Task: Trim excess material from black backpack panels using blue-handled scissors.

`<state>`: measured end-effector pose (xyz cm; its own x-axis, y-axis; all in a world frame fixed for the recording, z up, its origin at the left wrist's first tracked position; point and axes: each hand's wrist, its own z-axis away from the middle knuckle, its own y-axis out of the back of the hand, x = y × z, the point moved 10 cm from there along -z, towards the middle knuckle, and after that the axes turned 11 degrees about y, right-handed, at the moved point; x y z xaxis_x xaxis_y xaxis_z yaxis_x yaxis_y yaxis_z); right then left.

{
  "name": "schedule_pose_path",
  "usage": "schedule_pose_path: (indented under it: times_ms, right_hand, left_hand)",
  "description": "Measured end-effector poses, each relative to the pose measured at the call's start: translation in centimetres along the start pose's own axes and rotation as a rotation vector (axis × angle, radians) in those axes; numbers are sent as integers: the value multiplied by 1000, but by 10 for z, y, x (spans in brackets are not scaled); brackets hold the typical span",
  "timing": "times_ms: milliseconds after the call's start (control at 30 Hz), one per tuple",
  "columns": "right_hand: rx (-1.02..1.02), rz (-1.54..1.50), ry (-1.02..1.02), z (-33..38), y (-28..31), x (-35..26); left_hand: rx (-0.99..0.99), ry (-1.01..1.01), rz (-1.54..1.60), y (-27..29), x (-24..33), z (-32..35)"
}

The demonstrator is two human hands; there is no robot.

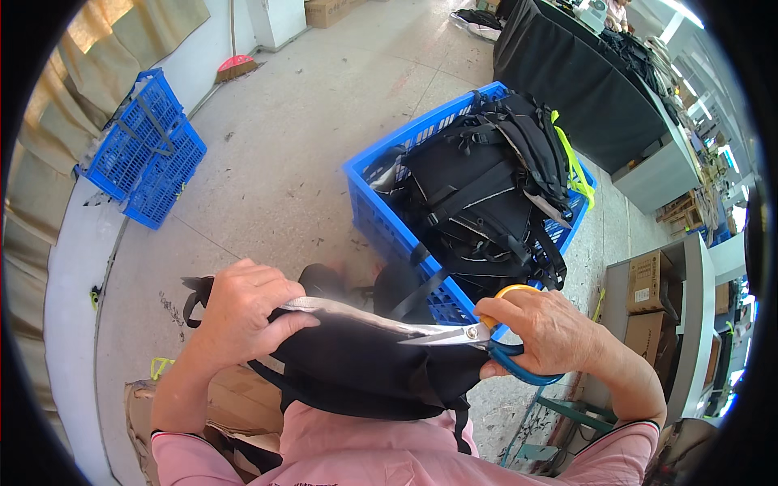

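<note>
Across my lap lies a black fabric bag (356,360) with straps and a pale strip (356,311) along its upper edge. My left hand (247,312) pinches the left end of that edge between thumb and fingers. In my right hand (543,328) is a pair of scissors (450,334) with one yellow and one blue handle loop. The blades are slightly parted and point left, lying along the pale edge at the bag's right part. Whether they touch the fabric I cannot tell.
Ahead stands a blue plastic crate (381,215) heaped with black strapped bags (478,186). More blue crates (150,146) lean by the left wall. A black-draped table (567,81) is at far right, shelving with cardboard boxes (648,283) nearer. Torn cardboard (251,401) lies beside my left arm.
</note>
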<state>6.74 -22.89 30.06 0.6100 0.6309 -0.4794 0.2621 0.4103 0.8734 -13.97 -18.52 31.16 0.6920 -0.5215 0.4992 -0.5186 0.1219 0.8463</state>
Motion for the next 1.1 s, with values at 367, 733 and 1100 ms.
schedule_pose_path:
  times_ms: [367,733,1100]
  right_hand:
    - [-69,-54,-54,0,-11,6]
    - [-37,64,46,-16,-8,-7]
    - [-37,173,-38,-29,-2,-9]
  left_hand:
    - [-25,35,21,-1,-3,1]
    - [-24,33,67,-3,-8,4]
    - [-76,54,99,-6,-11,4]
